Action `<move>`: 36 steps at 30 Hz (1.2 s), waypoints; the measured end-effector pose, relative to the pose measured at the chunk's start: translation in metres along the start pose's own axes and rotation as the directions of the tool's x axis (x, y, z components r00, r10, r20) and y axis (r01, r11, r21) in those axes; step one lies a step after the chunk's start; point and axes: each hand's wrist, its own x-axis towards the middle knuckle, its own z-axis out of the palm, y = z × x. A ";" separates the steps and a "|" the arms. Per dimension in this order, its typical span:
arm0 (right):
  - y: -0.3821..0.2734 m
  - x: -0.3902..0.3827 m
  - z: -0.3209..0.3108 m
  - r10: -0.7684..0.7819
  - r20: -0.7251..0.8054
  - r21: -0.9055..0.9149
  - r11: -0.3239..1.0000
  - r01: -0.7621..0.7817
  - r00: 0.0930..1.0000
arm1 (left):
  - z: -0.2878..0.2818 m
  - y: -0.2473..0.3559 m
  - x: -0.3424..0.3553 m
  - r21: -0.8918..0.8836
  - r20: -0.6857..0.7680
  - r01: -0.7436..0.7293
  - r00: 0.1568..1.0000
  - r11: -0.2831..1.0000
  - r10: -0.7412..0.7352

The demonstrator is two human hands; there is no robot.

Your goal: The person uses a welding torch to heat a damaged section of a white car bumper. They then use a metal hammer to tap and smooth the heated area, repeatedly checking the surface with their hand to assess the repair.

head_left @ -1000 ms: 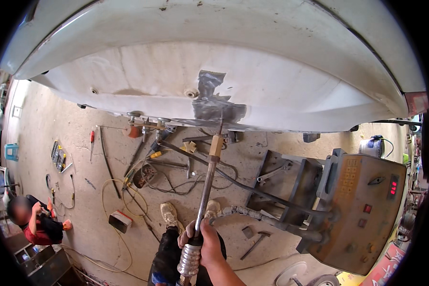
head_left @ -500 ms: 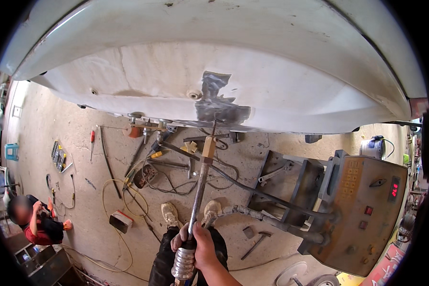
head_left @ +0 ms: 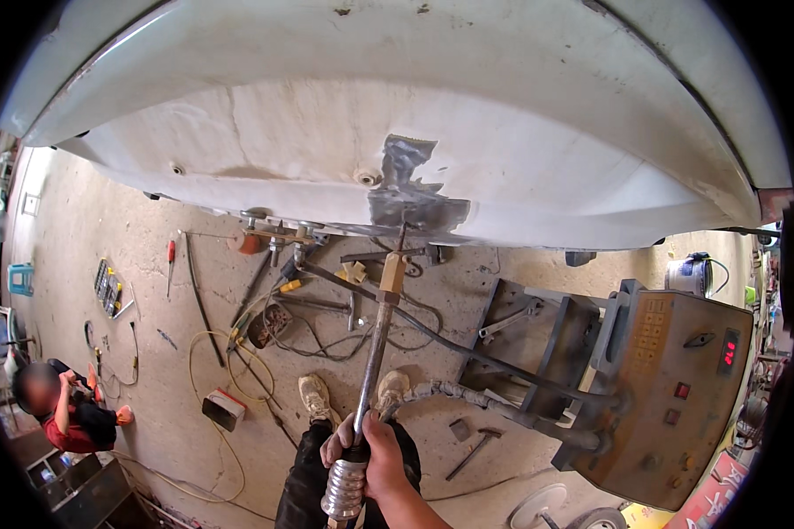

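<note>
Just below a white car panel (head_left: 547,167), right hand (head_left: 381,458) grips a long metal rod (head_left: 372,375) low down, fingers clamped around it, thumb on the right side. Left hand's fingers: cannot tell, out of view. Rod slants up and slightly right, away from the body. Ribbed silver weight (head_left: 343,487) on it just beneath the grip; brass-coloured block (head_left: 392,275) near the far end; thin tip (head_left: 403,238) past that, at the lower part of a bare grey patch (head_left: 419,210) on the panel. Whether the tip touches, can't tell.

Shoes (head_left: 313,397) on the floor (head_left: 168,353), either side of the rod. Right: big brown machine (head_left: 657,388) with red lit display (head_left: 730,353); black cable (head_left: 468,353) runs from it under the rod, thick wrapped hose (head_left: 481,401) toward the right foot. Dark metal frame (head_left: 545,357) beside machine, wrench (head_left: 507,322) in it. Hammer (head_left: 472,454) on floor near the wrapped hose. White bucket (head_left: 686,275) behind machine.

Left: red screwdriver (head_left: 170,256), tool set (head_left: 110,289), small box (head_left: 224,409), yellow hose (head_left: 191,370) looped near it. Blue stool (head_left: 21,279) farther out. Another person (head_left: 66,414), red top, at lower left.
</note>
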 end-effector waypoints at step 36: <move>0.003 0.014 -0.018 0.080 0.347 0.211 0.964 -0.160 0.935 | 0.009 -0.020 -0.025 -0.141 -0.250 -0.227 0.950 0.964 0.187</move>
